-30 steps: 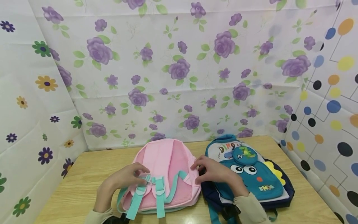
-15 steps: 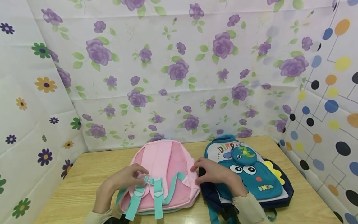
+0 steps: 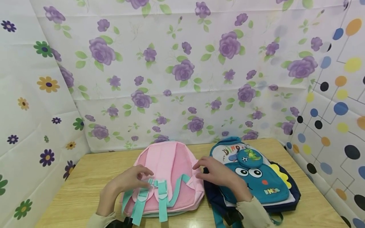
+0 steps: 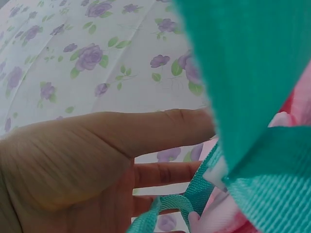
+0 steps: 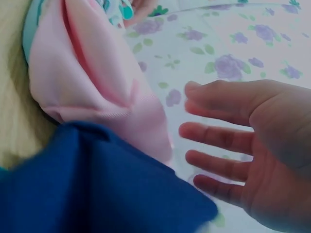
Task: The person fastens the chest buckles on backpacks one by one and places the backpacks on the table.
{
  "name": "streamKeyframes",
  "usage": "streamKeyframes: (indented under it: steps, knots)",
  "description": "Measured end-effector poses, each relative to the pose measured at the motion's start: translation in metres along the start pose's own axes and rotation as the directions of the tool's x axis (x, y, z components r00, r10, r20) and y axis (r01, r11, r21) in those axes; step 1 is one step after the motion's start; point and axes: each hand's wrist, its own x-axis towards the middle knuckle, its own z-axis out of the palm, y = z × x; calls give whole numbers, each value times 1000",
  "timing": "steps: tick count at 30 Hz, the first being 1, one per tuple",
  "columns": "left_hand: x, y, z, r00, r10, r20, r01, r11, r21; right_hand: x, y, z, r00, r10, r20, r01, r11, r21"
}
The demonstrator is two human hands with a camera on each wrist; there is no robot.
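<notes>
A pink backpack (image 3: 159, 158) lies with its back panel and turquoise straps (image 3: 163, 191) facing up. My left hand (image 3: 126, 180) hovers over its left side, near the strap buckles. In the left wrist view the thumb and fingers (image 4: 167, 174) stretch out beside the turquoise webbing (image 4: 248, 58). My right hand (image 3: 215, 171) is at the pink backpack's right edge, its wrist crossing the blue dinosaur backpack (image 3: 256, 186). In the right wrist view the right hand's fingers (image 5: 216, 136) are extended and spread, with a gap between them and the pink fabric (image 5: 97, 63).
The wooden table (image 3: 94, 177) carries both backpacks side by side. A round dinosaur pouch (image 3: 250, 158) hangs on the blue one. Floral cloth (image 3: 182, 95) stands behind the table, and a dotted cloth (image 3: 328, 142) borders the right side.
My right hand has lifted a little off the pink backpack's side, its thumb and fingers coming away from the fabric. My left hand stays in nearly the same place.
</notes>
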Motion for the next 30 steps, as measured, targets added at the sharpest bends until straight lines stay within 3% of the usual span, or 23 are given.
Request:
streamKeyframes:
  steps: [6, 12, 16, 21, 30]
  knots:
    - [4, 1, 0, 999, 42, -4, -42, 999, 29, 6, -10, 10, 1000, 18, 9, -19, 998, 59]
    - [4, 3, 1, 997, 75, -18, -73, 994, 86, 15, -22, 17, 999, -43, 7, 42, 995, 91]
    - [2, 3, 1, 995, 88, -51, -80, 985, 155, 23, -29, 19, 999, -44, 8, 43, 994, 95]
    - [2, 2, 3, 991, 102, -91, -79, 971, 227, 34, -38, 24, 999, -41, 23, 39, 997, 68]
    - [6, -4, 9, 986, 136, -96, -117, 977, 180, 50, -52, 31, 993, -92, 70, 96, 994, -52]
